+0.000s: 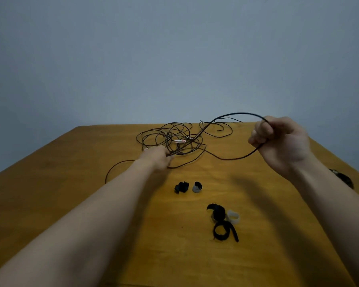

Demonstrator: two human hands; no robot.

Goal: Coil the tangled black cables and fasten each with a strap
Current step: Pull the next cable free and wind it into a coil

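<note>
Black cable [230,159] in R hand [278,141], wood table [91,204]

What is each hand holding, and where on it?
The right hand grips a raised loop of thin black cable, partway along it. The left hand appears to pinch strands at the near edge of the tangle.

Right hand [278,139] raised, fingers [261,131] curled round a black cable loop [232,117], left hand [158,157] gripping the tangled cables [174,137] on wooden table [71,204], straps [220,220] nearer than both hands' fingers
</note>
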